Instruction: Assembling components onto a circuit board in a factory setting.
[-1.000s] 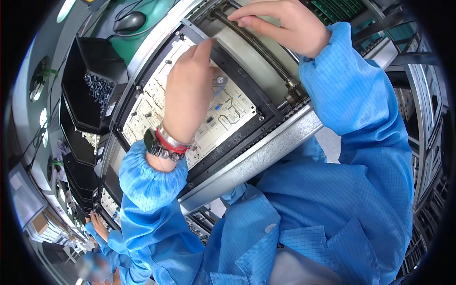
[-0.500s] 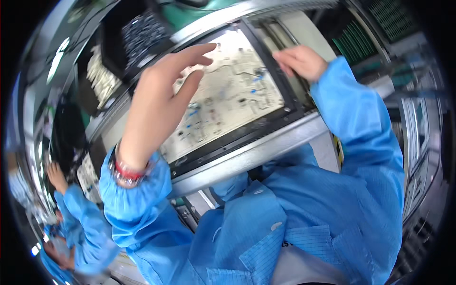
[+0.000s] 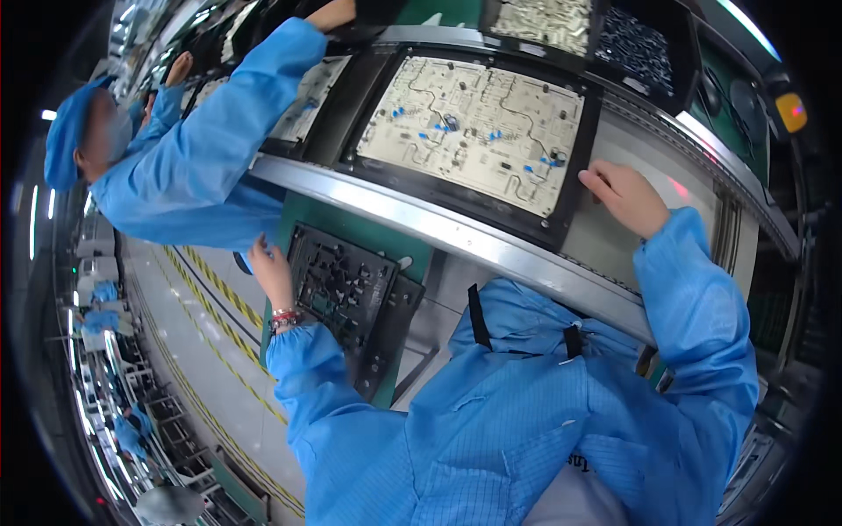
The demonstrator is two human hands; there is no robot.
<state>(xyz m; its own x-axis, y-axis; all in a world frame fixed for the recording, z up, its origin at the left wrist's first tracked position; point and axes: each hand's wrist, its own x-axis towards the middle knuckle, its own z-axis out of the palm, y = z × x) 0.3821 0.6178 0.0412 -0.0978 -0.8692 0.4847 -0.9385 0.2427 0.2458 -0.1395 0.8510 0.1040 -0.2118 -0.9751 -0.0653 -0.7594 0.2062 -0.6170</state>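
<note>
L hand (image 3: 274, 277) moved off PCB (image 3: 478, 140) to beside blk fixture (image 3: 344, 280), fingers loose; R hand (image 3: 626, 198) by frame (image 3: 456, 200), grip unclear.

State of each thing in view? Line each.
Left hand: open, nothing visibly held
Circuit board: populated, lying in black frame
Right hand: fingers curled near frame edge, contact unclear
Lower black tray: dark pieces on it
White parts: loosely heaped
Dark parts: loosely heaped
</note>
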